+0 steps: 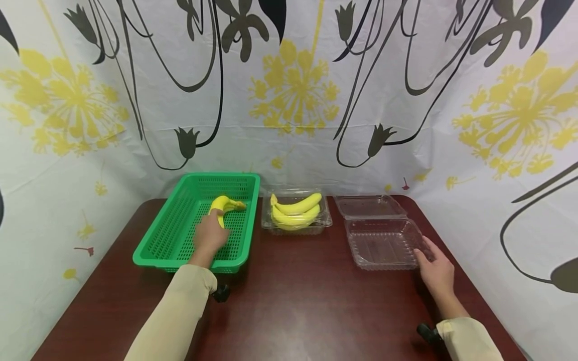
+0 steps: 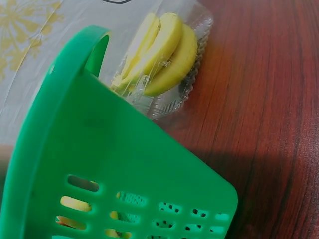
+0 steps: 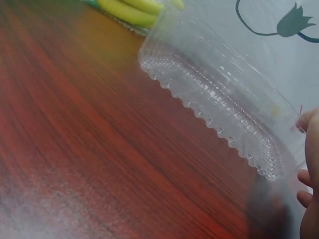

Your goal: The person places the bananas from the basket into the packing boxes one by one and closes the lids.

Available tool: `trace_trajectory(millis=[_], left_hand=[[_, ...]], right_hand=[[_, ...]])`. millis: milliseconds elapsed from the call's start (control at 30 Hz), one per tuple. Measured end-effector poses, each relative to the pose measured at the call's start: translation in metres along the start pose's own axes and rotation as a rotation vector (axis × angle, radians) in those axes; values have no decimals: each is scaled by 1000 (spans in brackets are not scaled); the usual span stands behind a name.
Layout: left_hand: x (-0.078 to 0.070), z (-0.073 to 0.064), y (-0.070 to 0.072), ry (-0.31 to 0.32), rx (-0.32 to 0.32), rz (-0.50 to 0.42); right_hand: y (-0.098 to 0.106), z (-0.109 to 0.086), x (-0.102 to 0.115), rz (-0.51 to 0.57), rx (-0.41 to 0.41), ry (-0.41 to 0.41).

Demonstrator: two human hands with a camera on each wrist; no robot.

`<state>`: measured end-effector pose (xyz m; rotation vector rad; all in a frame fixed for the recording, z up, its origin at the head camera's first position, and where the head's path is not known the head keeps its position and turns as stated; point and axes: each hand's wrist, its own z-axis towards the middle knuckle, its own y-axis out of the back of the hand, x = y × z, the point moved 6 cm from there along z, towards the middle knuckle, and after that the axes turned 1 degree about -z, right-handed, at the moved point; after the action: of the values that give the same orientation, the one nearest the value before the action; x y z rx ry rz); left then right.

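Note:
My left hand [image 1: 210,232] reaches into a green plastic basket [image 1: 250,235] and grips a small bunch of bananas [image 1: 221,203] there. Its fingers are partly hidden by the back of the hand; the left wrist view shows mainly the basket's slotted side [image 2: 99,134], with bits of yellow through the slots. Over on the right, an open clear plastic clamshell box [image 1: 381,243] lies with its lid [image 1: 370,206] folded back toward the wall. My right hand [image 1: 437,271] pinches that box's right rim, thumb on the inner side. The right wrist view shows its thumb [image 3: 309,119] at the rim.
Between basket and open box stands another clear clamshell [image 1: 266,220] with bananas [image 1: 295,210] inside, close to the basket's right side. All rest on a dark reddish-brown table [image 1: 298,296]. A patterned cloth [image 1: 298,160] hangs behind and along both sides.

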<state>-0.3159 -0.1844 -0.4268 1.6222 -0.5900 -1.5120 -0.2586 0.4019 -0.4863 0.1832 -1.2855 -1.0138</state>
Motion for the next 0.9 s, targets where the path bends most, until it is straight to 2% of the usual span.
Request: trace_trajectory(millis=[267, 600, 900], left_hand=[[1, -1, 4, 10, -55, -10], [3, -4, 8, 16, -50, -101], [2, -2, 16, -8, -30, -124]], right_hand=[[-2, -2, 2, -13, -24, 9], [-3, -6, 5, 5, -24, 6], [-8, -9, 9, 53, -13, -7]])
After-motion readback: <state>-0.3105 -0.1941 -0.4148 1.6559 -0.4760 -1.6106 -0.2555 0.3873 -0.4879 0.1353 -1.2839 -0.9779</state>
